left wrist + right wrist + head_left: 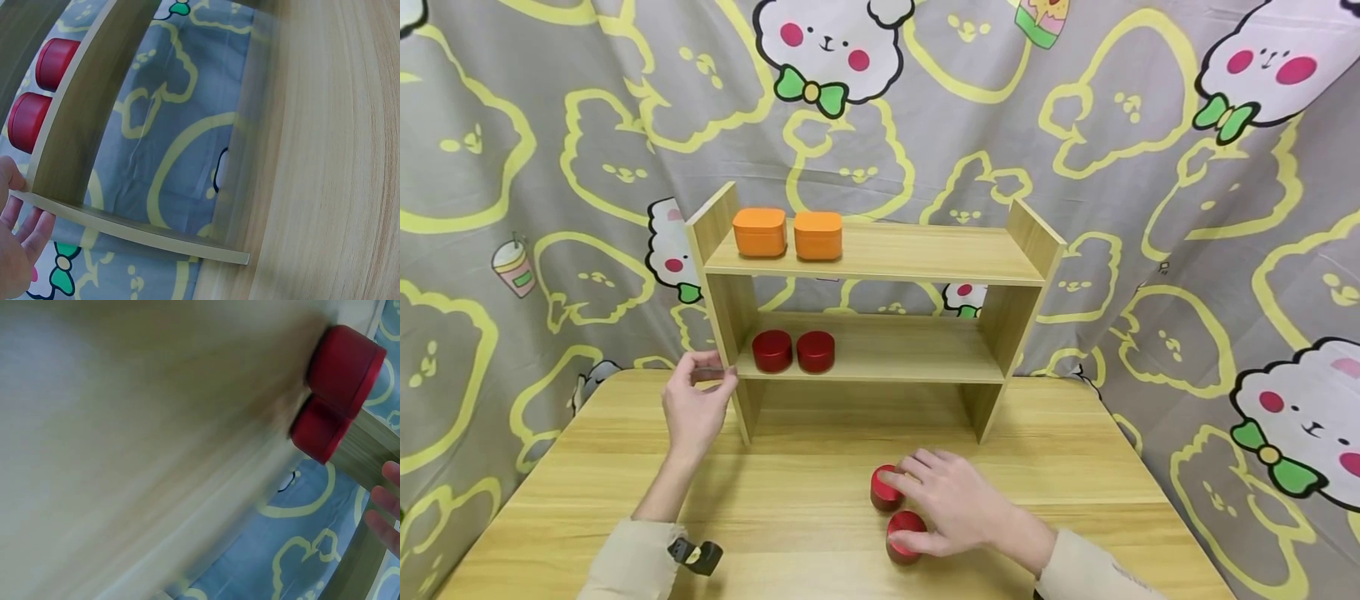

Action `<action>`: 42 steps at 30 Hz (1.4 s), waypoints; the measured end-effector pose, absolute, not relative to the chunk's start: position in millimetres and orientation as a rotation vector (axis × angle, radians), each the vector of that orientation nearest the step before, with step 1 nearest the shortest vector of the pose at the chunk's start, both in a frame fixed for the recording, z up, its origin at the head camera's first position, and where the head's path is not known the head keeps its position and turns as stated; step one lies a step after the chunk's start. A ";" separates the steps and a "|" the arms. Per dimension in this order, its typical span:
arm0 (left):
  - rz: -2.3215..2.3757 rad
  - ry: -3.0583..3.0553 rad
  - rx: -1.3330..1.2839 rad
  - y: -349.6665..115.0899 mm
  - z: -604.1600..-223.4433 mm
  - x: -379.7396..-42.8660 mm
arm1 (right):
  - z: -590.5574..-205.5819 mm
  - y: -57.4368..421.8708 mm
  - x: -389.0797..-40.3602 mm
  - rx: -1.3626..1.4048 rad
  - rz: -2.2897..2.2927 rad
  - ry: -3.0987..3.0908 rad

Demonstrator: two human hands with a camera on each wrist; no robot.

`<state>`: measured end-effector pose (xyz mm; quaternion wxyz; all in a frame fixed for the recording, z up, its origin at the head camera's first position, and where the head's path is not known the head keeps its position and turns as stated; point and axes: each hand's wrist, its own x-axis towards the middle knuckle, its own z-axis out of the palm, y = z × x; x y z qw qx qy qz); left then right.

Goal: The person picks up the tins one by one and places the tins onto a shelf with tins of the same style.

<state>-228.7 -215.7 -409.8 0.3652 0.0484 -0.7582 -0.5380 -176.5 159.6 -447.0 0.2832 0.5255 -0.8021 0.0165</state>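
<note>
A two-tier wooden shelf [880,379] stands on the table. My left hand [698,404] grips its left side panel [137,232], with the thumb at the front edge and the fingers along the outer face. On the table before the shelf are a farther red round tin [886,492] and a nearer red round tin [904,542]. Over this pair my right hand [958,504] hovers with spread, relaxed fingers, overlapping both in the head view. In the right wrist view its fingertips [382,530] show apart from the tins.
Two more red round tins [772,352] sit at the left of the middle board. Above them, two orange lidded boxes [760,233] stand on the top board. A patterned curtain [970,108] hangs behind the wooden table [805,517].
</note>
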 end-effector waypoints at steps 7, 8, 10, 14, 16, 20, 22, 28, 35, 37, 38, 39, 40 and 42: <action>-1.385 -1.950 0.124 -215.9 -410.2 -229.0 | -457.0 164.0 -170.4 1.419 0.004 -2.195; -1.385 -1.949 0.124 -215.9 -410.2 -229.0 | -458.1 164.6 -169.9 1.423 -0.002 -2.190; -1.386 -1.947 0.122 -216.0 -410.3 -229.1 | -460.2 165.9 -169.0 1.435 -0.017 -2.187; -1.389 -1.943 0.118 -216.1 -410.5 -230.0 | -463.6 168.6 -167.9 1.455 -0.045 -2.192; -1.389 -1.944 0.117 -216.1 -410.7 -230.3 | -465.5 169.8 -167.6 1.460 -0.061 -2.204; -1.385 -1.945 0.118 -216.3 -411.2 -230.2 | -469.2 171.8 -166.9 1.473 -0.077 -2.222; -1.383 -1.946 0.119 -216.4 -411.2 -230.0 | -471.1 172.7 -166.9 1.473 -0.084 -2.225; -1.386 -1.950 0.123 -216.5 -410.8 -229.4 | -473.9 174.9 -166.8 1.468 -0.106 -2.229; -1.386 -1.950 0.117 -216.5 -410.3 -228.6 | -475.5 176.9 -166.7 1.473 -0.117 -2.255; -1.387 -1.948 0.113 -216.4 -410.3 -228.6 | -476.3 177.8 -167.2 1.471 -0.123 -2.260; -1.386 -1.947 0.112 -216.4 -410.3 -228.6 | -477.0 178.3 -167.6 1.471 -0.125 -2.262; -1.385 -1.947 0.113 -216.4 -410.4 -228.7 | -477.7 178.9 -168.0 1.470 -0.125 -2.264; -1.384 -1.947 0.114 -216.4 -410.4 -228.7 | -478.5 179.4 -168.3 1.469 -0.126 -2.266; -1.382 -1.948 0.117 -216.4 -410.2 -228.8 | -479.6 180.3 -168.9 1.470 -0.120 -2.266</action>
